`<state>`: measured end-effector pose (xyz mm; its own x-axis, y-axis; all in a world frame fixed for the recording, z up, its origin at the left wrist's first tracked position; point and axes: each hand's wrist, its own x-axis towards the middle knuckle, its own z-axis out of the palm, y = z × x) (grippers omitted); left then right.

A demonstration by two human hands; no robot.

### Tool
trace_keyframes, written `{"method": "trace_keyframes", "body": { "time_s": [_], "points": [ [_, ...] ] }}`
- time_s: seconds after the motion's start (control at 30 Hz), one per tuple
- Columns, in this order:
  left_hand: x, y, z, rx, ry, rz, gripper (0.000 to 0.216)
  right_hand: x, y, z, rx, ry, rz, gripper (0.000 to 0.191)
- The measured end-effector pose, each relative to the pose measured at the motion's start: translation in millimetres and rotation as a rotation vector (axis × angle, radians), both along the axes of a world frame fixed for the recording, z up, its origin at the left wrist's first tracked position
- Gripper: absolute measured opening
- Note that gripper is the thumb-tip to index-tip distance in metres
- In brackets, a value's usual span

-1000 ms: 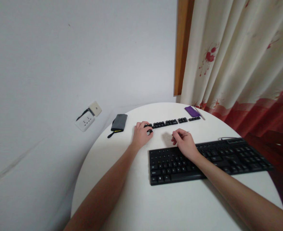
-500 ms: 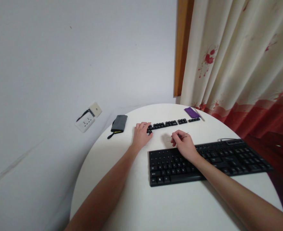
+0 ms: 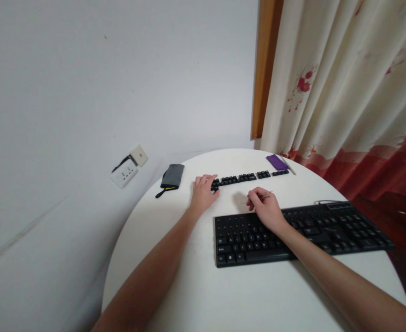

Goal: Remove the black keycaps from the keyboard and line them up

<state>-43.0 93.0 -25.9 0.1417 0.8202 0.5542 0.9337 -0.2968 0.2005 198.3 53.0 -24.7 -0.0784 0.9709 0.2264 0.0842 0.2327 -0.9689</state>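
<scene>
Left hand [image 3: 203, 193] lay open on the keycaps [image 3: 239, 178]; right hand [image 3: 265, 208] pinched a thin wire [image 3: 269, 192] by the keyboard [image 3: 344, 228]. A nudge could scatter the keycaps.

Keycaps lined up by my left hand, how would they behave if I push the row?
The keycaps look small and separate, so they're probably light and would scatter rather than move together. The table looks smooth, so they'd likely slide easily.

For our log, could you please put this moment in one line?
left hand: touching keycap row | right hand: pinching thin wire
</scene>
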Motion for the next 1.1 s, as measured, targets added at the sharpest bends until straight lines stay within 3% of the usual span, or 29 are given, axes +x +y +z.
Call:
{"method": "trace_keyframes", "body": {
  "time_s": [1.1],
  "points": [
    [3.8,-4.0,4.5,-0.069,0.015,0.075,0.055,-0.7,-0.1,0.0,-0.01,0.015,0.01,0.033]
  ]
}}
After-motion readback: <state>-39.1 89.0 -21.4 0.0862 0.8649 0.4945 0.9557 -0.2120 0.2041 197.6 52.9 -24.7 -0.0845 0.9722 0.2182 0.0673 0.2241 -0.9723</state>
